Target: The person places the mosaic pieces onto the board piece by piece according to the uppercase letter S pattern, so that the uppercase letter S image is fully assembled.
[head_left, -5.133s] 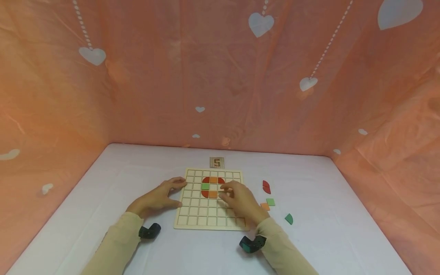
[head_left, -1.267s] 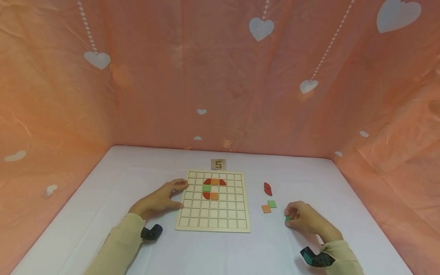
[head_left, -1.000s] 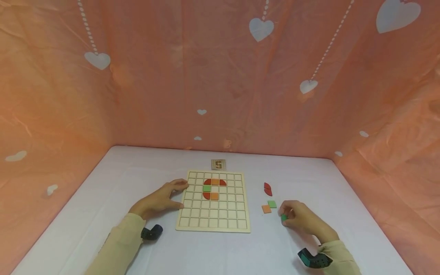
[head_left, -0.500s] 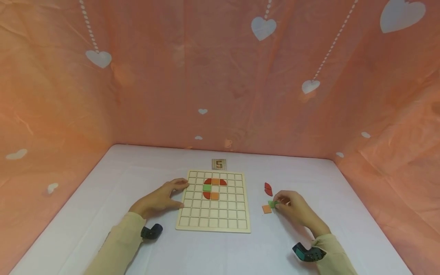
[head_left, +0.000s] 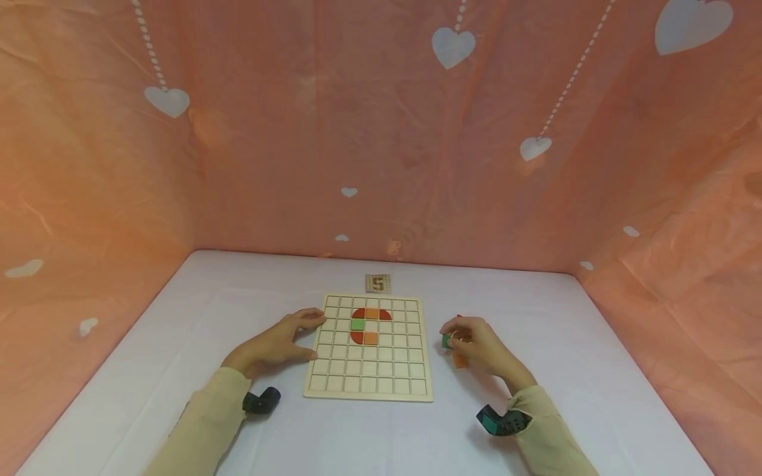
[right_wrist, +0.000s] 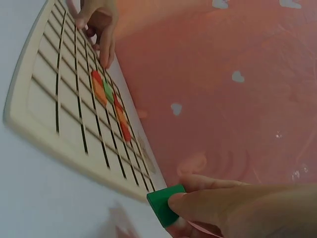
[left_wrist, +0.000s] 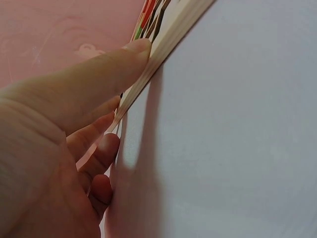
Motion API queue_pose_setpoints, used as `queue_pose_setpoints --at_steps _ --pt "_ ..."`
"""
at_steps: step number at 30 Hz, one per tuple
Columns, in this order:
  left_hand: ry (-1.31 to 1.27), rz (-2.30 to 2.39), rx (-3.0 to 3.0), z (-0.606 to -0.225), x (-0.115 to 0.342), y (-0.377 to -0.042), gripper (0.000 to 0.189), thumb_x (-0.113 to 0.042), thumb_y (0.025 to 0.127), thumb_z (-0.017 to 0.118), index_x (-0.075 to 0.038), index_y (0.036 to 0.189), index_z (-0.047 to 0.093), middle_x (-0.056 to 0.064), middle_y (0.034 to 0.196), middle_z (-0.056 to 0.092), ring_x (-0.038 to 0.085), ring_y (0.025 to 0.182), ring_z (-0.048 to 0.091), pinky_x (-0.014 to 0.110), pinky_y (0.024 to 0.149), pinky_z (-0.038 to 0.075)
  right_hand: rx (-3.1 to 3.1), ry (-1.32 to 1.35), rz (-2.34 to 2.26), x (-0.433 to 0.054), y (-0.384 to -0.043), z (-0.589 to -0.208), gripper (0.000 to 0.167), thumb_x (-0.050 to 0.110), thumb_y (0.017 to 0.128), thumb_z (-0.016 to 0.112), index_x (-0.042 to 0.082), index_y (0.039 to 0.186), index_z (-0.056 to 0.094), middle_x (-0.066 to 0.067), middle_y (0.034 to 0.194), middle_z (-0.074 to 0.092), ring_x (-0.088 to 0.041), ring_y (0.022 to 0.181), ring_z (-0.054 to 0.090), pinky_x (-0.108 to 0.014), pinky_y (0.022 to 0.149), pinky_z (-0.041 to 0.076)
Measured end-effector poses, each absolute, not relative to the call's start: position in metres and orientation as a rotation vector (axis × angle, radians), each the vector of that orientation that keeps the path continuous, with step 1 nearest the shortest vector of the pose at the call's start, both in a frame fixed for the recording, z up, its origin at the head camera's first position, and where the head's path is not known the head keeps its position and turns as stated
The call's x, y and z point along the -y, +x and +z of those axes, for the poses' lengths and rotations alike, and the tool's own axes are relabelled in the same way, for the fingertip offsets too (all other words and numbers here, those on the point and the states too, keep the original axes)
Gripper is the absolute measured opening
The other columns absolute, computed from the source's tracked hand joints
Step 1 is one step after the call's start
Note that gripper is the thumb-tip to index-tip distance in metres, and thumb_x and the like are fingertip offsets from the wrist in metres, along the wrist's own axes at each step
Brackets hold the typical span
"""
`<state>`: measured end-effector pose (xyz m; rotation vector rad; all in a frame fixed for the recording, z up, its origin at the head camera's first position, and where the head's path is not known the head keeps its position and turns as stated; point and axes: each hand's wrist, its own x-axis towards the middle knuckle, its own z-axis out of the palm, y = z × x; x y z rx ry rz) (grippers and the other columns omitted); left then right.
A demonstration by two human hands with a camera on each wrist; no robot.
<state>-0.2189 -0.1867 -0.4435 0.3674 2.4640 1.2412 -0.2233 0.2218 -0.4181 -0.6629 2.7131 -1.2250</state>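
My right hand pinches a dark green quarter-circle tile between thumb and fingers, above the table just right of the wooden grid board. My left hand touches the board's left edge, its thumb at the rim and the other fingers loosely bent. Red quarter-circle, orange square and light green square tiles form a curved pattern in the upper middle of the grid; one is the light green square.
Beneath the right hand an orange tile partly shows, and a bit of red peeks above it; the light green tile there is hidden. A small patterned card lies behind the board. Pink cloth with hearts surrounds the white table.
The right hand left the board, picked up the dark green tile at the right, then carried it left over the loose tiles towards the board. The left hand keeps its place.
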Motion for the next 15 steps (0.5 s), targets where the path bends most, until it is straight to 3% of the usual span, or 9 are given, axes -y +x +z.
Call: queue_pose_setpoints --at_steps 7,15 --pt "0.381 1.219 -2.474 -0.442 0.185 -0.218 0.08 -0.014 0.084 0.08 -0.006 0.154 0.042 0.014 0.169 0.022 0.044 0.157 0.011 0.063 0.125 0.016 -2.648 -0.707 -1.314 -0.203 -0.227 -0.419 0.02 -0.007 0.089 0.062 -0.007 0.107 0.07 -0.021 0.106 0.072 -0.018 0.088 0.066 -0.022 0.077 0.054" --pt "0.354 1.208 -2.487 -0.442 0.185 -0.218 0.079 -0.015 0.085 0.08 -0.008 0.154 0.042 0.012 0.169 0.021 0.044 0.157 0.011 0.063 0.125 0.018 -2.627 -0.72 -1.368 -0.188 -0.232 -0.426 0.022 -0.009 0.089 0.059 -0.007 0.108 0.07 -0.021 0.105 0.072 -0.014 0.086 0.068 -0.019 0.077 0.054"
